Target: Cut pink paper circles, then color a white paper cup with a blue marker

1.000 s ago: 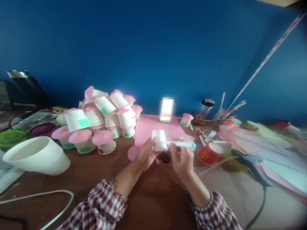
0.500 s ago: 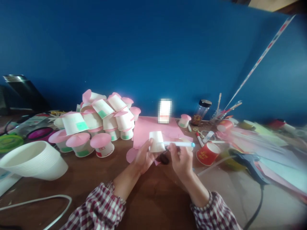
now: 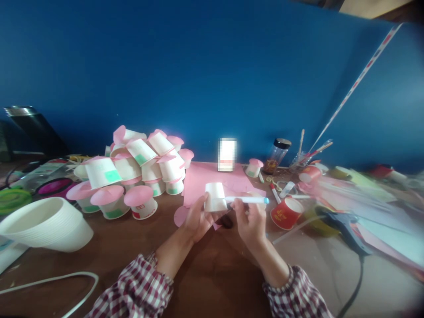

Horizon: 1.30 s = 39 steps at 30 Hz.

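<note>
My left hand (image 3: 198, 218) grips a small white paper cup (image 3: 215, 197), held upside down just above the brown table (image 3: 212, 269). My right hand (image 3: 249, 219) pinches a white pen with a blue cap (image 3: 247, 200), its tip lying against the cup's side. A dark small object (image 3: 226, 221) lies under my hands, beside pink paper pieces (image 3: 180, 215). Both wrists wear checked sleeves.
A heap of white cups with pink tops (image 3: 132, 176) is piled at the left. A stack of white bowls (image 3: 44, 225) lies at the far left. A pink sheet (image 3: 215, 176), a red cup (image 3: 284, 213), a glue gun (image 3: 344, 225), a jar (image 3: 277, 155) and cluttered papers fill the right.
The view has shifted slightly; my hands with cup and pen stay together in nearly the same place.
</note>
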Motion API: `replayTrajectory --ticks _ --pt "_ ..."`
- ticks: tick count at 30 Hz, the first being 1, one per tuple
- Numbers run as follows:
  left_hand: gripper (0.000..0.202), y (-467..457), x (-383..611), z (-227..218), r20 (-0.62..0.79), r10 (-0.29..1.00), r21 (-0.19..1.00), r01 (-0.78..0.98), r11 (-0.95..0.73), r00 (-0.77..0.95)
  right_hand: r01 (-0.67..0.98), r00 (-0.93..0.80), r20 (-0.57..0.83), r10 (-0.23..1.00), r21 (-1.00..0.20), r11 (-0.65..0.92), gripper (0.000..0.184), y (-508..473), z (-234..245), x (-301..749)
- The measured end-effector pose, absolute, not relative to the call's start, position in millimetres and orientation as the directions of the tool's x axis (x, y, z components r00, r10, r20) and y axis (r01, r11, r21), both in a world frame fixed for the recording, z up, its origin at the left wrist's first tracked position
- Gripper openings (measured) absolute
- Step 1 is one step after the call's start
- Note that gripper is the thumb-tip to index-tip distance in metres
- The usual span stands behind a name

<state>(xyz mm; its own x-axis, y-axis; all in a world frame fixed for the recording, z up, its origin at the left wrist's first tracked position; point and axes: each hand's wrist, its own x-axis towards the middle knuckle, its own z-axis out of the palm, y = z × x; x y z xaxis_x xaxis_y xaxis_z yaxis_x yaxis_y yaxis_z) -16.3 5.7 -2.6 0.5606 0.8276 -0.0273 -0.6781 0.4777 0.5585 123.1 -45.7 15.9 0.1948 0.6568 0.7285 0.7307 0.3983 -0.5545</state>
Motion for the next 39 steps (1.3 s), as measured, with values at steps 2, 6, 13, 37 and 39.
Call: replayTrajectory --ticks 2,6,13,37,39 --pt "0.042 6 -16 -4 -0.028 0.831 0.559 -0.681 0.474 0.555 0.732 0.19 0.734 0.653 -0.549 0.404 0.013 -46 16 123" --pt "0.042 6 -16 -5 -0.035 0.835 0.559 -0.682 0.472 0.55 0.737 0.183 0.743 0.643 -0.537 0.41 0.013 -46 16 123" --pt "0.043 4 -17 -1 -0.019 0.831 0.551 -0.688 0.473 0.556 0.738 0.175 0.74 0.649 -0.535 0.411 0.013 -47 17 123" --pt "0.035 4 -16 5 -0.151 0.872 0.561 -0.686 0.464 0.466 0.765 0.174 0.755 0.632 -0.508 0.397 0.014 -48 16 123" --pt "0.034 4 -16 6 -0.169 0.875 0.547 -0.695 0.466 0.454 0.736 0.201 0.765 0.611 -0.53 0.422 0.012 -50 19 122"
